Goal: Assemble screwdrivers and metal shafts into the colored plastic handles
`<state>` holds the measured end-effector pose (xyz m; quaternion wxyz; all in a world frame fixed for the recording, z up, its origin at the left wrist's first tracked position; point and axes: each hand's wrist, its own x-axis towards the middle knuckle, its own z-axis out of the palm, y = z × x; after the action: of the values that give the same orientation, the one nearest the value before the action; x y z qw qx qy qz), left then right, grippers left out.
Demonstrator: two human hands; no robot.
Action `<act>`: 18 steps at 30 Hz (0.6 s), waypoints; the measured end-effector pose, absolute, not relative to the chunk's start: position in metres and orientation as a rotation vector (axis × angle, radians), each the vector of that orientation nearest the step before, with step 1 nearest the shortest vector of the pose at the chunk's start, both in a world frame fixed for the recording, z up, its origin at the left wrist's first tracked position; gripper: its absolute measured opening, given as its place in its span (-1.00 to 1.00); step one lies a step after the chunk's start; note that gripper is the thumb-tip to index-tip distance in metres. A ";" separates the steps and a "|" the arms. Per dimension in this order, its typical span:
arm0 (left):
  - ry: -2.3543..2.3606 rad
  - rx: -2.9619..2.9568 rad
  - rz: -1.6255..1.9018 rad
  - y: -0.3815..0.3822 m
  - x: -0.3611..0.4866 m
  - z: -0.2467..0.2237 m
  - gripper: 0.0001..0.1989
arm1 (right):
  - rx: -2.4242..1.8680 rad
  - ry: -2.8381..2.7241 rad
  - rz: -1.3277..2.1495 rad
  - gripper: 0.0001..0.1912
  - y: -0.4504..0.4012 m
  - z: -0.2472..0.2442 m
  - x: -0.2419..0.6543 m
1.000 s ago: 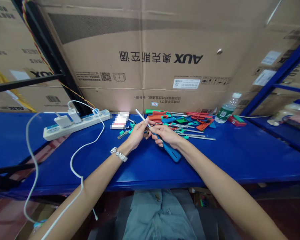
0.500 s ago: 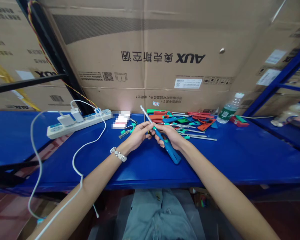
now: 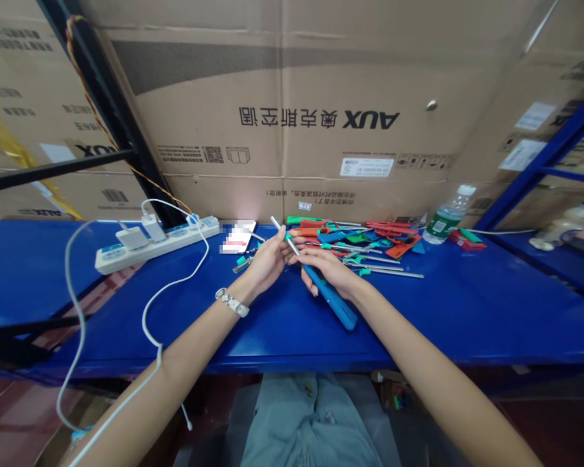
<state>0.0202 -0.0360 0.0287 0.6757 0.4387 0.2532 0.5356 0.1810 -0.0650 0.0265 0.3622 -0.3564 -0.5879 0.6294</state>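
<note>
My right hand (image 3: pixel 335 271) is wrapped round the blue handle (image 3: pixel 339 310) of a long-nosed gas lighter, which slants with its butt towards me. My left hand (image 3: pixel 267 261) pinches the lighter's metal tube (image 3: pixel 293 247) near a small green piece (image 3: pixel 288 237). A stretch of silver metal shows between that green piece and the blue handle. Whether tube and handle are still joined is hidden by my fingers. Behind my right hand lies a heap of red, blue and green lighter parts (image 3: pixel 370 237), several with metal tubes. Small green and metal parts (image 3: pixel 242 263) lie left of my left hand.
A white power strip (image 3: pixel 158 245) with chargers stands on the blue table (image 3: pixel 185 321), its white cable crossing my left forearm. A partly blurred white card (image 3: pixel 238 237) lies near it. At the right are a water bottle (image 3: pixel 448 215) and a red box (image 3: pixel 468 239). Cardboard (image 3: pixel 316 58) stands behind.
My left hand and the green piece have moved up and left, away from the blue handle. The handle has shifted slightly down and right, and silver metal now shows between them.
</note>
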 end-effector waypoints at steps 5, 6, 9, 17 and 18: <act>0.573 0.872 1.266 -0.034 0.028 0.044 -0.63 | -0.886 -1.598 1.486 -0.57 -0.064 0.021 0.176; 0.569 0.824 1.313 -0.032 0.030 0.049 -0.62 | -0.858 -1.598 1.472 -0.58 -0.064 0.020 0.173; 0.547 0.706 1.439 -0.024 0.040 0.062 -0.61 | -0.820 -1.556 1.447 -0.59 -0.065 0.019 0.164; 0.534 0.634 1.366 -0.013 0.060 0.063 -0.63 | -0.925 -1.481 1.385 -0.72 -0.066 0.018 0.166; 0.530 0.623 1.316 -0.014 0.058 0.063 -0.65 | -0.941 -1.478 1.386 -0.74 -0.065 0.018 0.167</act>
<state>0.0584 -0.0136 0.0625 0.7146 0.2812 0.2391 0.5943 0.1673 -0.0653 0.0181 0.4385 -0.3786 -0.5945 0.5576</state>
